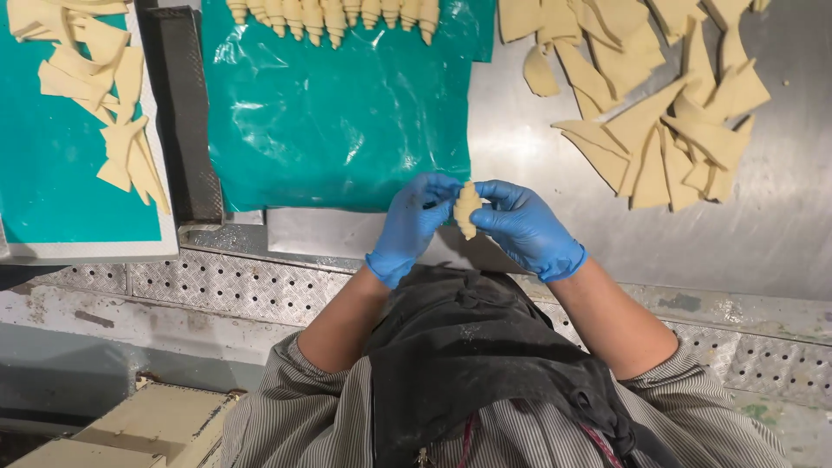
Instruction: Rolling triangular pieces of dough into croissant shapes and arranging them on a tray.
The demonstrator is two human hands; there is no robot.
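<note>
Both gloved hands pinch one rolled dough piece [466,209] above the bench's near edge. Left hand [414,225] and right hand [524,229] flank it, fingers closed on its sides, long axis pointing away.

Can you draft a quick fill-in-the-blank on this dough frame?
1. Both hands wear ____ gloves.
2. The left hand and right hand hold one rolled dough piece ____ them.
3. The row of rolled pieces lies on a ____ sheet.
4. The pile of flat dough triangles lies on the ____ table.

Answers: blue; between; teal; metal
</note>
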